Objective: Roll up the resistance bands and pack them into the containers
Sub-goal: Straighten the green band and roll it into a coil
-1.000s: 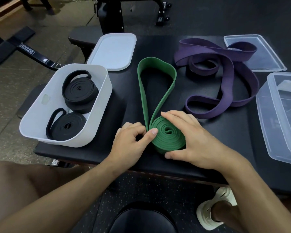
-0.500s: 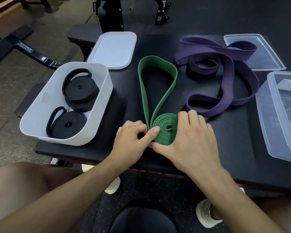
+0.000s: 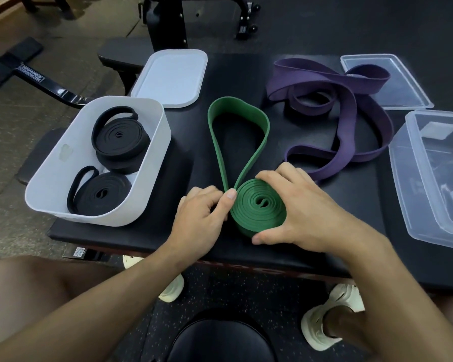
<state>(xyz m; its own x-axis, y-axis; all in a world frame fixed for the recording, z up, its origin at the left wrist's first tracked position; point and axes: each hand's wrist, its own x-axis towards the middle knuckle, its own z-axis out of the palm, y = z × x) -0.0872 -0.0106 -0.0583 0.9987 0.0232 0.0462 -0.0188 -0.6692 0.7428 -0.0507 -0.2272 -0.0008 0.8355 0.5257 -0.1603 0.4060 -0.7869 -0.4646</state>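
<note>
Right hand (image 3: 298,212) fingers (image 3: 280,176) curled round green band (image 3: 259,207) coil on tabletop (image 3: 141,236). Left hand (image 3: 202,212) pinches strands beside coil. Unrolled loop beyond fingertips. Purple band (image 3: 351,121) beyond right fingers. White container (image 3: 152,158) with black rolls (image 3: 118,137) left of left fingers.

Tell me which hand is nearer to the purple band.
Right. The right hand, gripping the green roll, lies right beside the purple band; the left hand sits on the roll's other side.

Green coil (image 3: 259,206) perhaps one turn fatter

Close head-worn view, forward and downward.
</note>
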